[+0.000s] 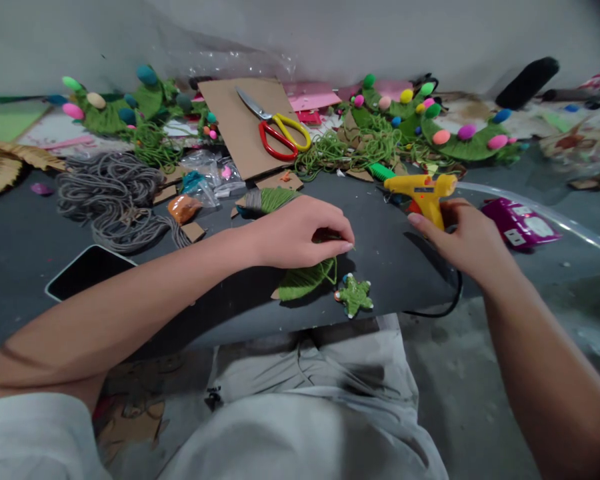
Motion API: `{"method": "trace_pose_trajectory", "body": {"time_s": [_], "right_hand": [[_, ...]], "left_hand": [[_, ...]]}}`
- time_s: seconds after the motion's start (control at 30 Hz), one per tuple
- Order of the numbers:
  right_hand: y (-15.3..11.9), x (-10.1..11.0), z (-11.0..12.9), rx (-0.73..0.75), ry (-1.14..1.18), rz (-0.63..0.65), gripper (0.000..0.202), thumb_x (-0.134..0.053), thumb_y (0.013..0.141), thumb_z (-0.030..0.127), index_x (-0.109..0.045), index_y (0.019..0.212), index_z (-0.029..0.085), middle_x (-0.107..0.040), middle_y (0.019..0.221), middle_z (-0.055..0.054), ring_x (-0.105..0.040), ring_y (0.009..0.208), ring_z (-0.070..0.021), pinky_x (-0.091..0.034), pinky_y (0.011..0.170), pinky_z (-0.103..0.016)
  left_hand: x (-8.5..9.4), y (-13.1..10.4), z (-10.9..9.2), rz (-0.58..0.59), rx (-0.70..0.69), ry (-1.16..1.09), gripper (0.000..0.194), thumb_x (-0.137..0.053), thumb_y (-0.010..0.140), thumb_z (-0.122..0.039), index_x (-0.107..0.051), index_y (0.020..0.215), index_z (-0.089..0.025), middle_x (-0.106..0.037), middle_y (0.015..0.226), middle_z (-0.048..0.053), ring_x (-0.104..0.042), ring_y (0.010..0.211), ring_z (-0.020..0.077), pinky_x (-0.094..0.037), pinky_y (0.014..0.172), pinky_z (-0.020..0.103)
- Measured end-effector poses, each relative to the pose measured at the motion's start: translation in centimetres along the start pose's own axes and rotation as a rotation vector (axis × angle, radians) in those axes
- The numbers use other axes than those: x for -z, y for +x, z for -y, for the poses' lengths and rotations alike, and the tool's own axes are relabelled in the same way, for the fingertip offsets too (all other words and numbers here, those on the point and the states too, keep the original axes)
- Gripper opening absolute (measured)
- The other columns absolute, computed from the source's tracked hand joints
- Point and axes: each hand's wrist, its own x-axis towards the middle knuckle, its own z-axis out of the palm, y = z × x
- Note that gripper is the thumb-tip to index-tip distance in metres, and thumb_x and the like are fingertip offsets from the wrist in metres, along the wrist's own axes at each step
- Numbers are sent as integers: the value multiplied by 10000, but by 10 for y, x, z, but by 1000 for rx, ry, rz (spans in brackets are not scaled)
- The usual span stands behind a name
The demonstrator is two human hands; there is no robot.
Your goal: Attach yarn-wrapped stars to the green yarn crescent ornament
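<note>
My right hand (473, 237) is wrapped around the handle of a yellow glue gun (423, 190), whose nozzle end points left over the grey table. In the middle, my left hand (305, 233) is closed in a pinch, thumb against forefinger; whatever it pinches is too small to make out. Just below that hand lies a cardboard piece wrapped in green yarn (305, 280), with a loose loop of yarn at its right end. A small green star (355, 295) with white tips rests near the table's front edge. Behind my left hand sits a card wound with green and grey yarn (270, 200).
Red-and-yellow scissors (283, 137) lie on a cardboard sheet (225, 120). Grey cord (105, 193) is heaped at left, behind a phone (90, 272). Pom-pom-trimmed green pieces (460, 137) stand at the back. A purple packet (520, 223) and the gun's black cable (447, 310) are at right.
</note>
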Motion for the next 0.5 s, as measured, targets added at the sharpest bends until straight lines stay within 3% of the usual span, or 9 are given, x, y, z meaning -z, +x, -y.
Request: {"method": "trace_pose_trajectory", "body": {"time_s": [0.07,0.17,0.27,0.4,0.5], "right_hand": [[-10,1,-6,25,-3,-52,683,-638,842,806,-676,1070,163,-722,1135,-203,-671,960,-326,-504,856,-461],[-27,3,-10,100,-77,-263,587,-644,881,714,-691,1059,156,-705,1121,-220,-626,1150,-383,-482,990,-519],[-42,8,-1,293,-57,-397,381,-678,921,543,-695,1015,174,-712,1028,-164,-638,1052,-320,-496,932,-460],[-58,12,28,566,148,-297,79,-702,957,267,-682,983,195,-728,972,-90,-664,928,-221,-508,836,-354],[-68,9,51,656,319,-128,87,-706,961,193,-680,1044,202,-728,1004,-75,-691,954,-202,-544,882,-346]], "left_hand": [[-1,0,0,-12,-2,-1,148,-683,964,-236,-812,967,-164,-786,905,44,-650,743,116,-468,704,244],[-1,0,-1,-53,-21,-13,143,-689,962,-229,-811,952,-155,-786,891,45,-649,736,111,-466,697,238],[-1,0,-2,-87,-35,-35,140,-694,963,-225,-809,937,-150,-786,873,42,-642,715,103,-461,676,231],[-2,0,-3,-100,-30,-42,152,-692,975,-250,-806,929,-161,-783,852,33,-634,697,103,-453,656,230],[-3,1,-2,-88,-49,-35,154,-686,979,-256,-807,942,-167,-782,856,30,-638,706,106,-449,669,234]]}}
